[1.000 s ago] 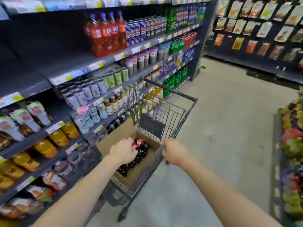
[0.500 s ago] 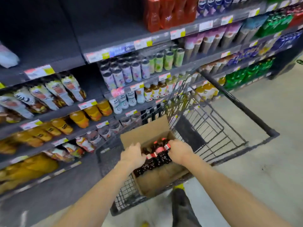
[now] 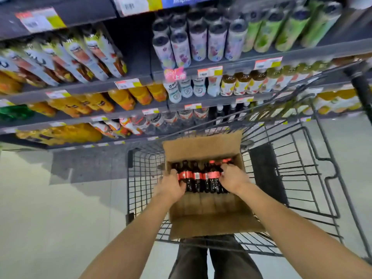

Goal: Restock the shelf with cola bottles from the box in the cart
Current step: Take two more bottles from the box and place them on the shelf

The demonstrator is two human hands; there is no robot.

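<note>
**Location.** The cola bottles (image 3: 201, 178) lie directly between the two hands, side by side in one row across the far half of the box (image 3: 211, 224), caps pointing away from the person.

**Hands.** The left hand (image 3: 173, 185) has its fingers curled round the bottle at the row's left end. The right hand (image 3: 233, 179) is curled over the bottles at the right end. Both are holding.

**Handling, assessed.** These look like small, full plastic bottles, so stiff-walled, smooth and prone to rolling. One bottle is probably light, but a handful has real weight. If the row is squeezed from its ends alone, the middle bottles could slip out. The firmer hold is round the body at the red label, or at the neck under the cap.

**Containers.** The box stands open-flapped in the cart (image 3: 302, 178). Under the wrists its near half shows bare cardboard. The shelf (image 3: 128, 109) stands beyond the hands, past the far flap. Its dark bottles are too blurred to identify.
</note>
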